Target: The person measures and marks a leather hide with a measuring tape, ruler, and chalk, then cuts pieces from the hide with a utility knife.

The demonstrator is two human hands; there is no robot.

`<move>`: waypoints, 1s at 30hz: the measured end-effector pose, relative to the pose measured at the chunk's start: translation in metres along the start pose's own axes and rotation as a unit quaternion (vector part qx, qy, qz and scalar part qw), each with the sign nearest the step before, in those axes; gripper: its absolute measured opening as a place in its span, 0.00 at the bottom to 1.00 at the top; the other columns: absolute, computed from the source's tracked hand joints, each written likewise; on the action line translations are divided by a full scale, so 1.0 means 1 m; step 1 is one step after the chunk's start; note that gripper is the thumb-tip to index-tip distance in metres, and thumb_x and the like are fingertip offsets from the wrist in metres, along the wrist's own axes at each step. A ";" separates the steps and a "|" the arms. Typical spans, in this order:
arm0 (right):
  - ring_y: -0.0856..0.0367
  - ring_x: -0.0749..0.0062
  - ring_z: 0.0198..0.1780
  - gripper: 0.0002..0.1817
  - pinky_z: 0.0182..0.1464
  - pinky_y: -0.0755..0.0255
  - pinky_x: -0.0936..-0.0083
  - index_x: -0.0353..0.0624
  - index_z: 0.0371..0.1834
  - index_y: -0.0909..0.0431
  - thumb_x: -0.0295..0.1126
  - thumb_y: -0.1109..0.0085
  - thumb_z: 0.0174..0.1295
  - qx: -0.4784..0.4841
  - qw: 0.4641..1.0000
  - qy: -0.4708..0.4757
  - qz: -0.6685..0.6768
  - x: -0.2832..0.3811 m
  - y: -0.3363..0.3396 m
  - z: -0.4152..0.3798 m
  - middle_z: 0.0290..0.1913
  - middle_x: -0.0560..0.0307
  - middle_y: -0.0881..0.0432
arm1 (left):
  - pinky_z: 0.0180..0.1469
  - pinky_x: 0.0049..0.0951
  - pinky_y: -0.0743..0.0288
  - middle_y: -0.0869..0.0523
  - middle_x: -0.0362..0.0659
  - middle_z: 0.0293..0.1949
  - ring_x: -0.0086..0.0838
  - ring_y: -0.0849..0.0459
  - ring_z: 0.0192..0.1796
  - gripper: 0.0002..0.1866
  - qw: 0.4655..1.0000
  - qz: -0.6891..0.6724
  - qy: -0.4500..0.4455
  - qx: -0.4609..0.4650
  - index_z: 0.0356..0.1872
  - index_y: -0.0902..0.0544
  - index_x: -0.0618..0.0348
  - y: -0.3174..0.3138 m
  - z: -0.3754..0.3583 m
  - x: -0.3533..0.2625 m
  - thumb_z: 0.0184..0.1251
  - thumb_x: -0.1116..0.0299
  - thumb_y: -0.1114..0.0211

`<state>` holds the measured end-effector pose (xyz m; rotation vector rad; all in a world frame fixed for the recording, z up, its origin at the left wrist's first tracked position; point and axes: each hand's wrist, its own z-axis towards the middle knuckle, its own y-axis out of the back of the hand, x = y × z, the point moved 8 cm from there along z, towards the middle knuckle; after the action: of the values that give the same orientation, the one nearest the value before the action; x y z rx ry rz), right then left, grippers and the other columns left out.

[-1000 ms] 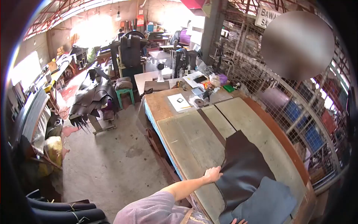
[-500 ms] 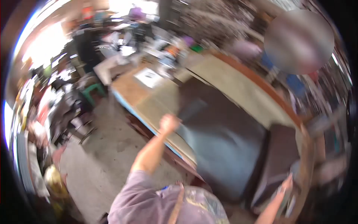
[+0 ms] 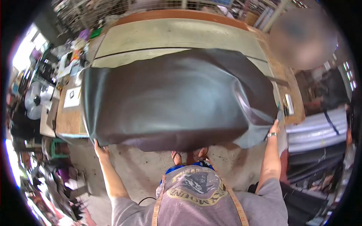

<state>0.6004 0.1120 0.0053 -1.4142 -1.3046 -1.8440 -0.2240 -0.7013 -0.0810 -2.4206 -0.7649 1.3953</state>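
Note:
A large dark brown sheet of leather (image 3: 162,98) is spread across the worktable (image 3: 181,32), glossy, with folds toward its right end. Its near edge hangs over the table's front. My left hand (image 3: 101,150) is closed on the sheet's near left corner. At the right end, my right hand (image 3: 274,127), with a watch on the wrist, grips the near right edge. Both arms are stretched wide apart.
On the table's left lie a white paper (image 3: 72,97) and several small items. Pens and a white strip (image 3: 289,104) rest on the right end. White rolls (image 3: 316,128) are stacked at the right, and a green stool (image 3: 59,148) stands at the left. A tape measure (image 3: 234,201) hangs over my shirt.
My view has swung round to face the table squarely. The leather is now spread wider, its near edge drawn toward me. My left hand has gone from above the table to the sheet's left corner.

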 end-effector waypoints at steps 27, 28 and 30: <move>0.21 0.54 0.66 0.24 0.72 0.31 0.51 0.39 0.65 0.23 0.45 0.42 0.75 0.290 0.845 -0.370 0.254 -0.188 0.076 -0.103 0.63 0.50 0.16 | 0.63 0.56 0.23 0.16 0.52 0.58 0.51 0.18 0.61 0.25 0.931 0.358 -0.058 0.042 0.63 0.21 0.63 -0.050 -0.128 0.096 0.71 0.60 0.30; 0.21 0.54 0.67 0.25 0.72 0.31 0.52 0.39 0.66 0.24 0.46 0.42 0.75 0.319 0.825 -0.380 0.272 -0.196 0.069 -0.100 0.65 0.51 0.18 | 0.59 0.50 0.22 0.15 0.53 0.56 0.50 0.17 0.56 0.28 0.948 0.312 -0.006 -0.054 0.62 0.20 0.63 -0.043 -0.129 0.101 0.67 0.58 0.26; 0.22 0.54 0.68 0.25 0.72 0.30 0.52 0.41 0.68 0.25 0.45 0.43 0.76 0.318 0.810 -0.412 0.272 -0.198 0.056 -0.101 0.67 0.51 0.19 | 0.51 0.45 0.19 0.13 0.55 0.49 0.49 0.14 0.48 0.33 0.974 0.176 0.032 -0.138 0.62 0.20 0.64 -0.010 -0.072 0.126 0.62 0.55 0.21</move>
<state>0.6687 -0.0356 -0.1561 -1.9480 -1.4458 -0.3034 -0.1143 -0.6204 -0.1317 -2.9189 -0.5629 1.3967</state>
